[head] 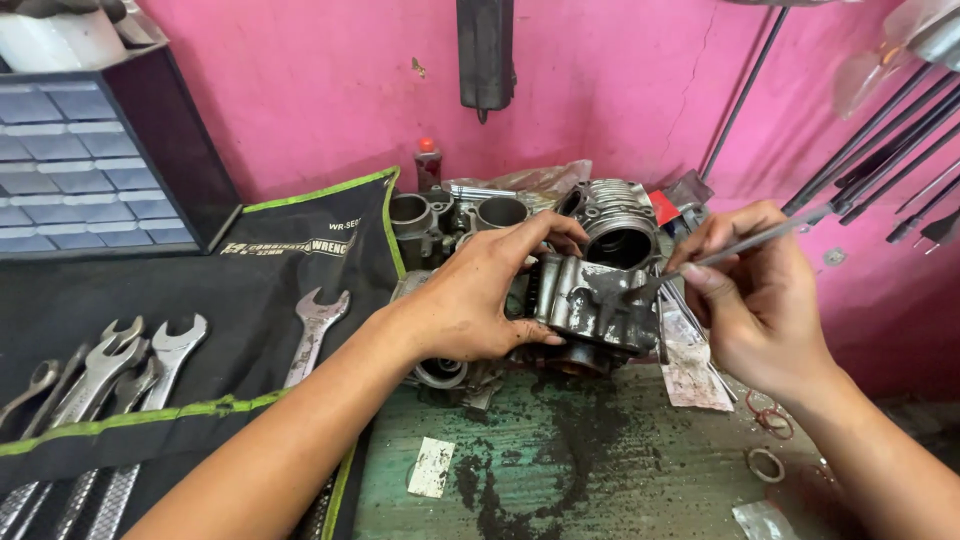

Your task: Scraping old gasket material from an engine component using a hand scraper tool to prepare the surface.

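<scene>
— Two hands on one part? Where is it?

— Mid-bench (pixel 600 440), greasy engine casting (pixel 592 300). The left hand (pixel 478 300) is closed round its left side; the right hand (pixel 755 295) pinches a thin scraper (pixel 745 243), tip on the casting's face.

— How does it handle?

— Probably heavy, rigid and oily-slick; take hold by the flat sides, not the fins. Wrenches (pixel 130 370) lie left.

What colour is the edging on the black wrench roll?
Bright green edging, clearest in the head view.

A greasy grey metal engine part (pixel 597 305) stands on the stained green bench, thin metal tool (pixel 757 240) touching it.
</scene>
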